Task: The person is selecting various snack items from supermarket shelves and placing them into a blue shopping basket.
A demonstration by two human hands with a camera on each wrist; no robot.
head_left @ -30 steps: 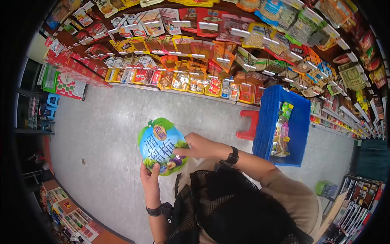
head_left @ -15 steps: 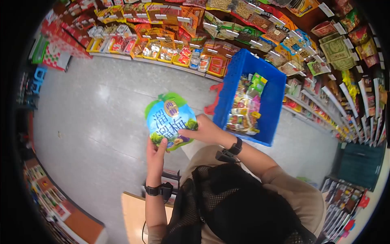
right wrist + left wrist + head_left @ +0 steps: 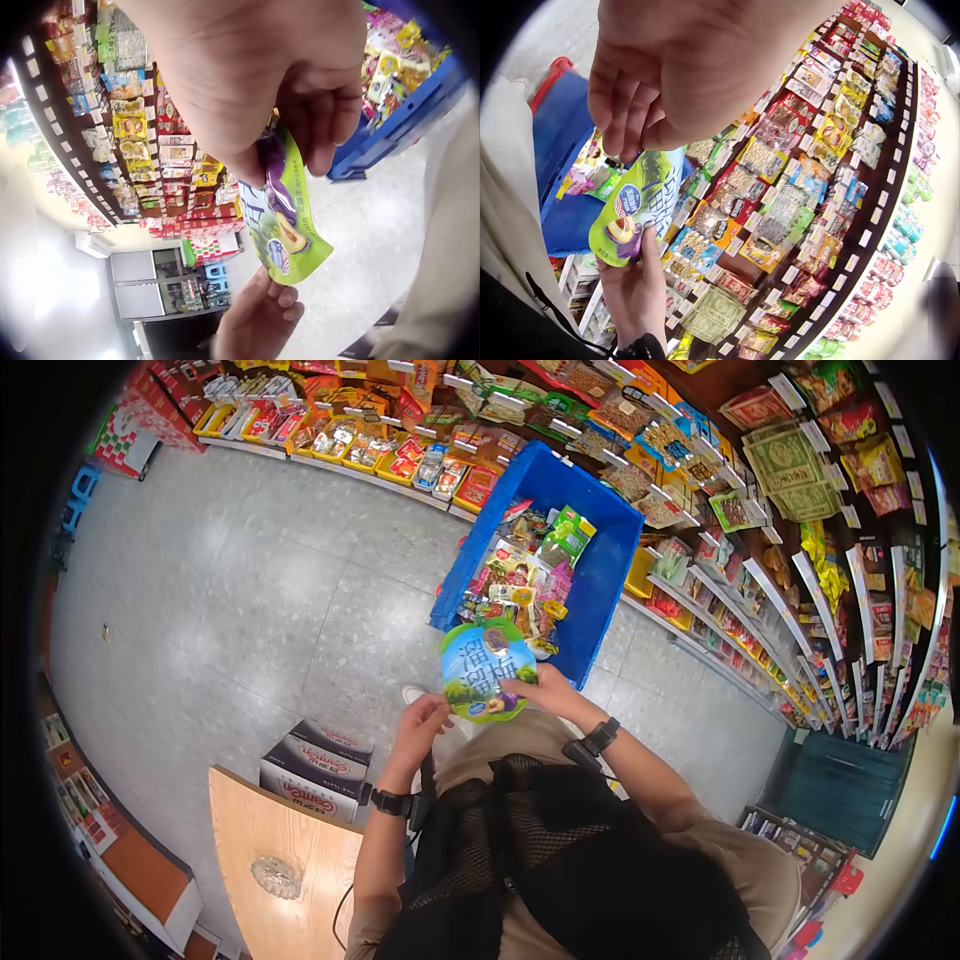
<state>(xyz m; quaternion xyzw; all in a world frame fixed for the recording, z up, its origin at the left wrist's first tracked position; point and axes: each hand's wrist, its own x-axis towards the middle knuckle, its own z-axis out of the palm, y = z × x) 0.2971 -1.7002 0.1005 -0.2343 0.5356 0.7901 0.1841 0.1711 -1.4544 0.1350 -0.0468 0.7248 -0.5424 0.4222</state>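
My right hand [image 3: 558, 695] pinches the right edge of a blue and green snack pouch [image 3: 478, 665], thumb on its printed front. The pouch shows Chinese lettering and a purple plum picture, seen close in the right wrist view [image 3: 289, 217]. At the lower left edge of the pouch is my left hand [image 3: 418, 728], its fingers bent and fingertips right at the edge; I cannot tell whether they grip it. A blue crate [image 3: 605, 580] stands just beyond, holding several snack packets [image 3: 515, 570]. In the head view the pouch overlaps the crate's near end.
Shelves of hanging snack bags [image 3: 620, 410] curve along the back and right. A wooden table [image 3: 300, 850] with a glass dish [image 3: 276, 877] is at lower left, beside dark and white cartons [image 3: 315, 765]. Grey tiled floor [image 3: 260, 580] spreads to the left.
The view has swung right, and the pouch now lies over the crate's near end in the head view. My left thumb has come off the pouch's front and that hand has shifted to its edge.
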